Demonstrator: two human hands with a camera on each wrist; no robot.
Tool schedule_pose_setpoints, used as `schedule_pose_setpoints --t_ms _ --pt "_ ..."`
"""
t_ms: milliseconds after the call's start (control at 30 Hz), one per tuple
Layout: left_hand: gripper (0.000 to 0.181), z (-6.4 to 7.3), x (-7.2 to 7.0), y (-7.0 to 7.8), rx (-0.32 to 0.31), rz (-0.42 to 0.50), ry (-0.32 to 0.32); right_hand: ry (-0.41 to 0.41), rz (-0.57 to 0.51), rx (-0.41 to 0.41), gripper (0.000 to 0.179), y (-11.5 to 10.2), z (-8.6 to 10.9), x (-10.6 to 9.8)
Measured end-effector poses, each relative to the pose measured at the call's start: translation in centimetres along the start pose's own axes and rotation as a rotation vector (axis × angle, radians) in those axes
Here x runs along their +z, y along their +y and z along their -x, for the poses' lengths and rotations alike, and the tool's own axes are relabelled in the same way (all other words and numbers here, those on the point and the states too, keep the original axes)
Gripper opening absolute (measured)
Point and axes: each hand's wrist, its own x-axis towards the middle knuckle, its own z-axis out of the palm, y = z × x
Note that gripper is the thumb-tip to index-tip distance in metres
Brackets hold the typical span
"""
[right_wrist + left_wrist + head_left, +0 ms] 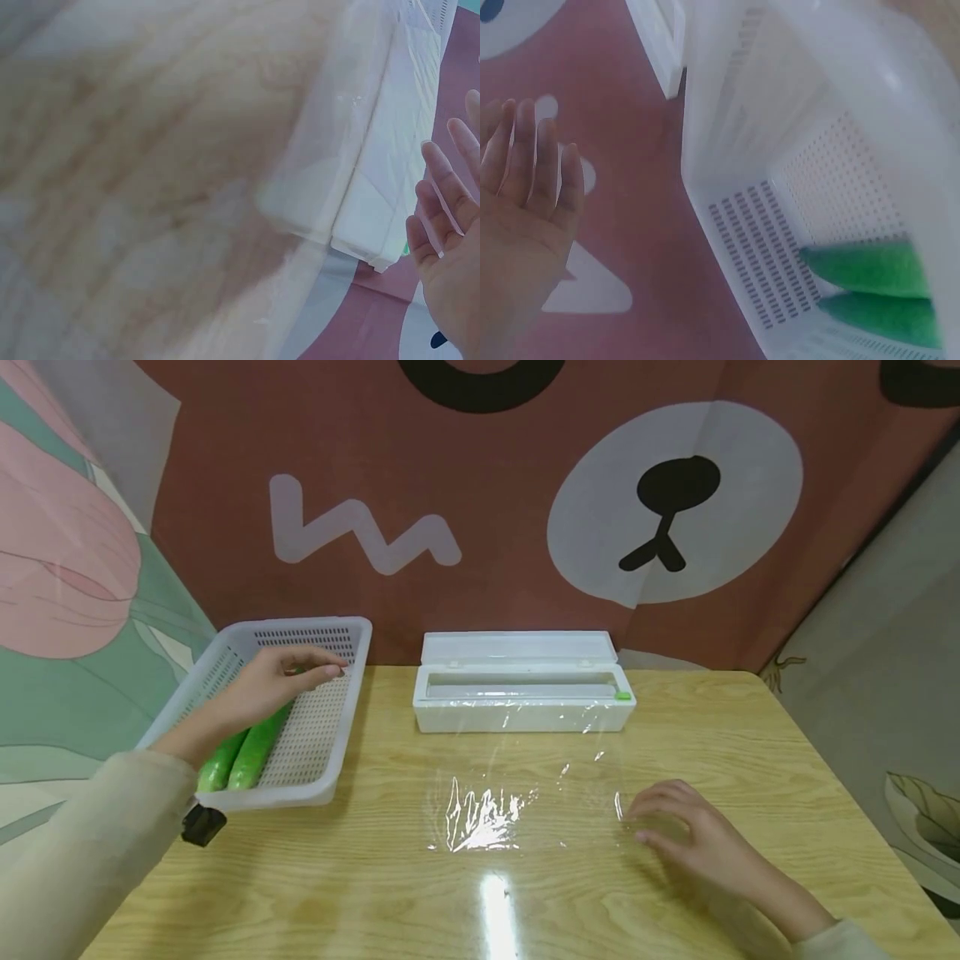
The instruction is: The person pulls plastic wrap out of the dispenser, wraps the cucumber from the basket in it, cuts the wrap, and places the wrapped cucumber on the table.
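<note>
Over on the left, the left hand (266,685) is above the white perforated plastic basket (345,718), fingers loose and slightly bent, nothing in its grasp. Down in that basket lie two long green cucumbers (257,758), side by side along its left part; the left wrist view shows them well apart from the fingers. From above, the hand and forearm cover their far ends, and the basket's walls rise all around them.

Across to the right, and the right hand (693,831) is just beside the right edge of the clear plastic wrap (487,818), fingers gently curved, gripping nothing; whether a fingertip touches the film, I cannot tell. The sheet runs over the front of the white wrap dispenser box (525,718) and on toward the person, crinkled and glaring across the middle of the table (360,885).

The box stands at the back, its lid (517,647) tipped backward, a small green slider (622,696) at the right end of its front edge. Behind it all hangs a reddish-brown printed cloth (510,485), and a small black clip (202,824) pokes out under the left sleeve (112,827), beside the basket's near corner.
</note>
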Motion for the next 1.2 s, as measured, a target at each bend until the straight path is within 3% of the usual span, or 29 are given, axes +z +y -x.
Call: schedule_pose_setpoints --t_ms 233,433,633,833,1200 --pt "0.051 -1.5 -1.4 -1.1 -0.107 -0.006 0.011 0.028 0.001 -0.013 0.043 0.0 -0.5 0.0" --pt "0.054 -2.7 -2.5 -2.5 -0.121 -0.021 0.003 0.032 -0.004 -0.007 0.047 0.0 -0.7 0.2" --pt "0.058 -3.8 -3.3 -4.6 -0.168 -0.017 0.097 0.035 0.003 0.003 0.048 0.1 -0.8 0.0" --pt "0.062 -3.8 -3.9 -6.5 -0.214 0.023 0.185 0.032 -0.009 0.004 0.045 0.2 -0.8 0.0" --pt "0.066 -3.8 -3.9 -10.5 -0.299 0.034 0.229 0.037 -0.028 0.016 0.045 0.2 -0.8 0.1"
